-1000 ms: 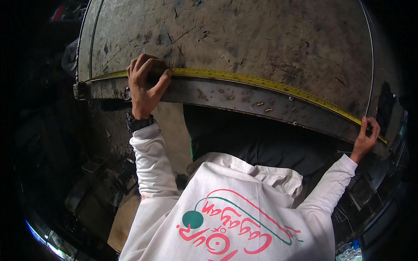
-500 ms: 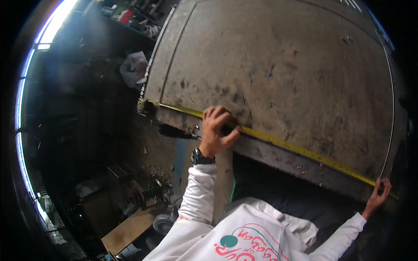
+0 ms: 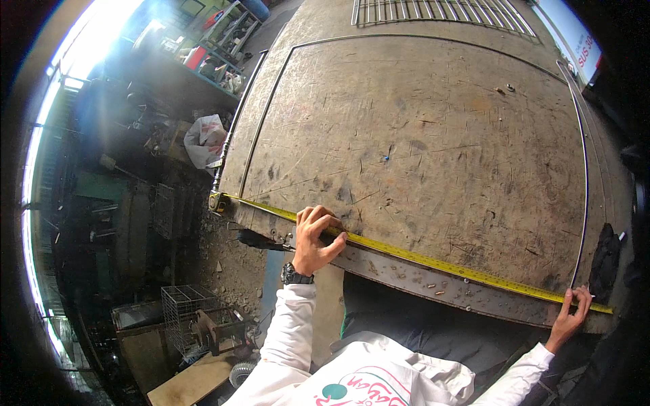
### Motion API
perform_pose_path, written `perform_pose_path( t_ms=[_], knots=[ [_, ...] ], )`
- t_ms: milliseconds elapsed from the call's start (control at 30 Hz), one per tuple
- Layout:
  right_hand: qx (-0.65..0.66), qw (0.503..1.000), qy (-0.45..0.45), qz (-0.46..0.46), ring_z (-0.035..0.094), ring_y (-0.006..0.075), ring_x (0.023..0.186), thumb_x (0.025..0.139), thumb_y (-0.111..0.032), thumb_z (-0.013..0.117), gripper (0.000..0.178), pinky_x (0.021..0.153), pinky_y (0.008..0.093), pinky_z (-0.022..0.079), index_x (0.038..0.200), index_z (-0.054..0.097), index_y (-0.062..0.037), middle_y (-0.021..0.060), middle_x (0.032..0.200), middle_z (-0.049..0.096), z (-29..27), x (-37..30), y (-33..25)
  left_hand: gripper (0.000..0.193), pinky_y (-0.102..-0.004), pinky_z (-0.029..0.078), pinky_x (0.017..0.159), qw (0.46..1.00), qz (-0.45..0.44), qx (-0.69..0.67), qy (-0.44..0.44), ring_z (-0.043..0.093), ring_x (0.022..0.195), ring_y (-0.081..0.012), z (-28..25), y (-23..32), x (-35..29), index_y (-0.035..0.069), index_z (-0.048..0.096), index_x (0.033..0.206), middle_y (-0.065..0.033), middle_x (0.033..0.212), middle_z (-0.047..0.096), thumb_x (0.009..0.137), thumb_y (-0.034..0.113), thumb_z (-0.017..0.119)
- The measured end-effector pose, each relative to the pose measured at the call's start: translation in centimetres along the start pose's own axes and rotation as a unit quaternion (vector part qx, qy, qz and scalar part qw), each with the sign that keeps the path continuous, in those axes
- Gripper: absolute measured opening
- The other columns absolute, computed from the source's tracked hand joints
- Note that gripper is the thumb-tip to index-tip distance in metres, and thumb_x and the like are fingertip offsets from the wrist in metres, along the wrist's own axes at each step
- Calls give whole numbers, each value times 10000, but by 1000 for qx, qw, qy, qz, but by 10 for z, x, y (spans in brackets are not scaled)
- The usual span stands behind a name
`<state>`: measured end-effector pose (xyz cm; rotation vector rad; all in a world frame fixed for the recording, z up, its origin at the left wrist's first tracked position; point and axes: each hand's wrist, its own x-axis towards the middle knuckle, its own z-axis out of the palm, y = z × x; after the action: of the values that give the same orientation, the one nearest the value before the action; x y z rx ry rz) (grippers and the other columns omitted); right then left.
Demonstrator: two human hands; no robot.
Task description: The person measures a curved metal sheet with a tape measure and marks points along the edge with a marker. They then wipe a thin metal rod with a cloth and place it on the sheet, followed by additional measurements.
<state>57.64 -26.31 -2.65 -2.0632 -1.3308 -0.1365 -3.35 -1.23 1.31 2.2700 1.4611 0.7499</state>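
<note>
A yellow tape measure is stretched along the table's near edge, its case sitting at the left corner. My left hand, with a dark watch on the wrist, curls its fingers over the blade left of the middle. Toward the right end of the blade, my right hand pinches the near end of a thin bent metal rod where it meets the tape. The rod runs round the tabletop in a large three-sided outline, its left end close to the tape's case. My right fingertips partly hide the contact.
The worn table carries small metal bits and a blue speck. A barred metal grille lies at the far end, a black cloth-like item at right. Left of the table are a white bag, a wire cage and a board.
The view has tilted up, bringing the rod's far side and the grille into sight. Both hands keep nearly the same places along the tape.
</note>
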Motion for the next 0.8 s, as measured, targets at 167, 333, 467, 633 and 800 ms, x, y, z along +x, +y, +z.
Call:
perform_pose_path(
  t_ms=[167,333,467,633,800],
  knots=[
    [-20,1000,-3,-15,602,349,1173,987,-117,683,157,1052,480,432,982,611,23,155,1120,619,-2,2,-4,255,-404,368,960,1000,0,1,1,553,986,-286,-1,4,1,65,685,838,-64,959,623,710,268,771],
    [-19,1000,3,-8,602,344,1152,990,-124,683,165,1041,469,436,981,607,22,149,1105,617,-2,2,-7,255,-404,373,957,1000,-3,-1,3,555,989,-290,-1,3,0,67,688,836,-63,959,626,706,268,774],
    [-10,1000,9,1,604,334,1124,995,-129,680,166,1023,457,443,984,606,20,138,1077,616,1,3,-9,258,-403,376,958,1000,1,0,11,556,989,-295,0,1,-1,66,686,834,-67,957,625,704,270,776],
    [-3,1000,14,-20,605,327,1113,1000,-130,677,171,1016,453,446,969,597,17,132,1047,613,1,5,-13,262,-404,377,963,1000,-2,-3,16,557,993,-297,0,2,-1,64,691,838,-70,956,624,708,273,781],
    [-9,1000,18,-17,607,325,1111,1004,-131,676,174,1033,459,443,964,594,17,124,1038,610,1,5,-15,266,-406,378,964,1000,-6,-1,16,548,989,-293,0,4,-2,51,679,857,-78,960,623,707,253,765]
  ],
)
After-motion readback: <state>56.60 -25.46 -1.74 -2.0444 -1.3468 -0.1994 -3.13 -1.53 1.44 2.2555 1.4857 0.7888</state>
